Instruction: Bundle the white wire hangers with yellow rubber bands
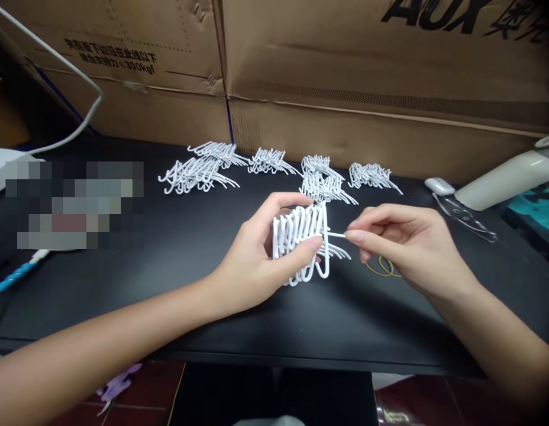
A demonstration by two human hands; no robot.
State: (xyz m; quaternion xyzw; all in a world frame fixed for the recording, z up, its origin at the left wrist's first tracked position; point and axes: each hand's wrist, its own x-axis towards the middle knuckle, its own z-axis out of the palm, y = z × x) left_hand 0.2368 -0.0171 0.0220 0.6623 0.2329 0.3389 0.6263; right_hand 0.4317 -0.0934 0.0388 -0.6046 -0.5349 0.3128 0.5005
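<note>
My left hand [252,251] is closed around a stack of white hooks [301,228], thumb across the front and fingers behind. The hooks sit side by side, with curved ends toward the bottom and several thin straight ends poking out to the right. On that side, my right hand [410,242] pinches the tip of one white straight stem [335,235] between thumb and forefinger. A thin yellow loop [381,272], like a rubber band, shows just under the right fingers; whether they touch it I cannot tell.
Several bunches of white hooks [370,174] lie along the back of the black table [265,331], before large cardboard boxes [345,71]. To the right are a white bottle [505,180], a small white object [438,186] and a clear packet [465,219]. A blurred-out patch [74,207] covers things at left.
</note>
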